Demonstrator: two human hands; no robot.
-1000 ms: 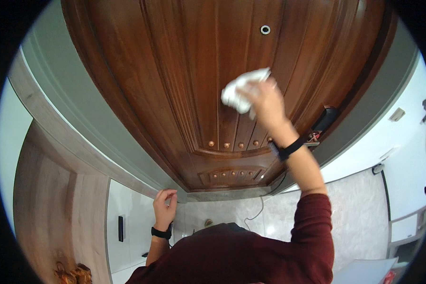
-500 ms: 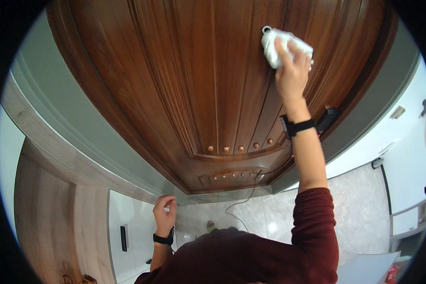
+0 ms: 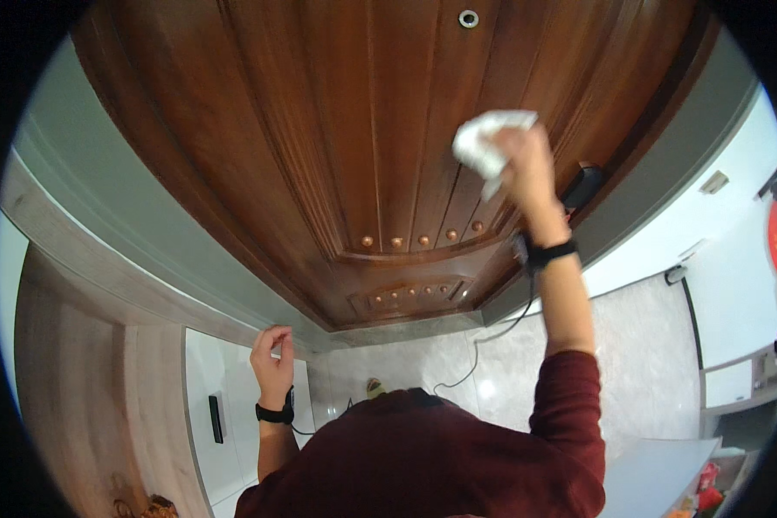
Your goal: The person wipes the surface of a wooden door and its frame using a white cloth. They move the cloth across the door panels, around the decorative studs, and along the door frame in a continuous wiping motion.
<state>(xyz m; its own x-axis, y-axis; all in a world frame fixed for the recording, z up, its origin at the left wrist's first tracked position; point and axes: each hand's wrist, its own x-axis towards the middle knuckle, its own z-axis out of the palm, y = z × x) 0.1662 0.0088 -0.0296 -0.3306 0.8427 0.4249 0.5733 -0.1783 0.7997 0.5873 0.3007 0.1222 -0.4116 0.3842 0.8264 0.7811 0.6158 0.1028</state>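
Note:
A brown wooden door [image 3: 319, 129] with carved panels stands in front of me. My right hand [image 3: 527, 164] is closed round a crumpled white cloth [image 3: 483, 142], held against or just off the right half of the door. Both hand and cloth are smeared by motion. Above the cloth sits a round peephole [image 3: 468, 19] with a pale ring. To the right of my hand is a black door handle [image 3: 583, 184]. My left hand [image 3: 273, 371] hangs low on the left, by the door frame, with loosely curled fingers apart and nothing in them.
A white cabinet [image 3: 224, 410] with a black handle and a wood-toned panel [image 3: 69, 363] stand at left. A dark cable [image 3: 476, 354] runs over the pale tiled floor [image 3: 639, 354]. Copper-coloured studs [image 3: 424, 240] stick out from the door's lower part. At right is a white wall [image 3: 665, 233].
My right hand has moved down the door with the white cloth, away from the peephole. My left hand has shifted slightly left and up. The whole view has tilted a little.

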